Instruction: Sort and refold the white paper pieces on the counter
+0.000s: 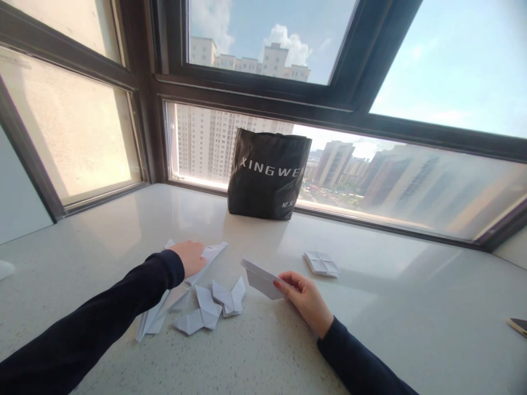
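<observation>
My right hand (307, 302) holds a folded sheet of white paper (263, 278) between thumb and fingers, tilted up above the counter. My left hand (191, 259) is closed over a long, pointed piece of folded paper (215, 252), its fingertips mostly hidden. Under and in front of that wrist lie more long folded papers (154, 318), overlapping each other. Between my hands rest two winged folded paper shapes, one with several points (201, 312) and a smaller one (231, 297) beside it. To the right, beyond my right hand, a squarish folded paper piece (321, 263) lies flat.
A black bag (267, 181) with white lettering stands upright at the back of the speckled white counter (263, 351), against the window. A dark flat object (519, 326) shows at the right edge, and a white thing (5, 269) at the left edge. Dark window frames enclose the counter.
</observation>
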{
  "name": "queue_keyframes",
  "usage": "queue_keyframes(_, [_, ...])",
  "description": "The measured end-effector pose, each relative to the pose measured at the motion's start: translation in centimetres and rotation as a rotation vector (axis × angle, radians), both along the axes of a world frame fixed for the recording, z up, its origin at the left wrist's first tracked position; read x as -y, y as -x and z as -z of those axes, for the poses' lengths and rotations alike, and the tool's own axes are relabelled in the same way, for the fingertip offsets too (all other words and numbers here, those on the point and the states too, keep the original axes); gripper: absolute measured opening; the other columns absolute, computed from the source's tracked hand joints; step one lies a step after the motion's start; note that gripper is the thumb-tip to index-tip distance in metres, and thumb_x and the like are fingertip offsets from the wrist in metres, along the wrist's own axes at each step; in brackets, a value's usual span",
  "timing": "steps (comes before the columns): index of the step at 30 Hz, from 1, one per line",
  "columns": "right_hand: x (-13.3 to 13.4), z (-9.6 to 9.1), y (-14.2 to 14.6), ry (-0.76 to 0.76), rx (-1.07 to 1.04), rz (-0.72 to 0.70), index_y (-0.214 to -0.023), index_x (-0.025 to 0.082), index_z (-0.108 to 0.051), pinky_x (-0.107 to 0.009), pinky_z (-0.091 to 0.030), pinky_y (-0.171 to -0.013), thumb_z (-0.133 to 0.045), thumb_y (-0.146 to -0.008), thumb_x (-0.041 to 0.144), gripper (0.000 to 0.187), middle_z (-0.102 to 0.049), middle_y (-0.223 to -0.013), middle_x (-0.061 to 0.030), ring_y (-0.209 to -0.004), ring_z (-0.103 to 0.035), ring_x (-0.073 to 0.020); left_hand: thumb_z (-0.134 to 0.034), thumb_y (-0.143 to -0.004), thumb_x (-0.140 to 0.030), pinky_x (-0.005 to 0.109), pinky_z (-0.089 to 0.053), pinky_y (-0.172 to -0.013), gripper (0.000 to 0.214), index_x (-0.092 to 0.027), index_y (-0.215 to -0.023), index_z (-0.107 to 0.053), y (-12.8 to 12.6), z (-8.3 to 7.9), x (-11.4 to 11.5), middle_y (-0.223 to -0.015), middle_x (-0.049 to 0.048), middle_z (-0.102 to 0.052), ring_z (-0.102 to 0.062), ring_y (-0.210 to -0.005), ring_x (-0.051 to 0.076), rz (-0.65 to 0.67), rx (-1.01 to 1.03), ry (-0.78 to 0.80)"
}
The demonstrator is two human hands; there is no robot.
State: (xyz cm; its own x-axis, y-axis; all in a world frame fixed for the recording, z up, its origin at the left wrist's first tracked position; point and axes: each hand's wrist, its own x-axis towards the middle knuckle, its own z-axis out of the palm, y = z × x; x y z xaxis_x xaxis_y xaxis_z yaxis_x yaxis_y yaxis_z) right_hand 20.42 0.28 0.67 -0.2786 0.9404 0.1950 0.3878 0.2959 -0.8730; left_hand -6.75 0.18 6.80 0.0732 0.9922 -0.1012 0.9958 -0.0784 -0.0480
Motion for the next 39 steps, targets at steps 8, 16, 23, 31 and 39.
queue_keyframes(8, [-0.2,0.4,-0.1,0.009,-0.001,-0.019,-0.071,0.015,-0.06,-0.024,-0.04,-0.055,-0.053,-0.071,0.043,0.028,-0.06,-0.065,-0.0003,-0.06,-0.053,-0.0143,-0.037,-0.075,-0.012,0.048,-0.021,-0.093,0.041,-0.01,-0.115,-0.045,0.5,-1.0,0.3,-0.127,0.0158,-0.04,-0.03,-0.119,0.031,-0.089,-0.097,-0.279])
queue_keyframes(16, [-0.2,0.4,-0.2,0.012,0.011,-0.036,-0.071,0.015,-0.058,-0.024,-0.039,-0.055,-0.053,-0.073,0.041,0.026,-0.059,-0.065,-0.0003,-0.059,-0.053,-0.014,-0.043,-0.075,-0.042,0.042,-0.037,-0.079,0.043,-0.01,-0.1,-0.056,-1.2,1.5,0.3,-0.102,0.0167,-0.057,-0.05,-0.096,0.031,-0.016,-0.026,-0.188])
queue_keyframes(23, [-0.2,0.5,-0.1,-0.011,0.026,-0.03,-0.071,0.015,-0.058,-0.024,-0.039,-0.054,-0.052,-0.073,0.044,0.029,-0.059,-0.064,-0.0009,-0.058,-0.053,-0.0145,-0.044,-0.076,-0.026,0.04,-0.042,-0.072,0.027,-0.007,-0.088,-0.059,-1.1,2.5,-0.2,-0.092,0.0206,-0.06,-0.057,-0.086,0.031,-0.038,0.027,-0.162])
queue_keyframes(31, [0.5,-0.5,0.0,-0.146,0.076,-0.066,-0.071,0.018,-0.059,-0.026,-0.039,-0.058,-0.053,-0.075,0.039,0.023,-0.06,-0.066,-0.0015,-0.063,-0.052,-0.0157,-0.032,-0.082,-0.017,0.032,-0.042,-0.07,0.03,-0.012,-0.093,-0.06,-2.2,0.3,0.3,-0.087,0.0115,-0.064,-0.059,-0.078,0.022,0.1,0.336,-0.171])
queue_keyframes(39, [3.0,-2.2,1.1,-0.687,0.415,-0.14,-0.075,0.023,-0.06,-0.03,-0.028,-0.066,-0.054,-0.079,0.023,0.008,-0.064,-0.068,0.0019,-0.066,-0.048,-0.0149,-0.038,-0.081,-0.029,0.017,-0.037,-0.05,0.032,-0.013,-0.096,-0.062,-4.8,1.1,1.7,-0.069,0.0009,-0.063,-0.052,-0.058,0.011,0.413,0.737,0.026])
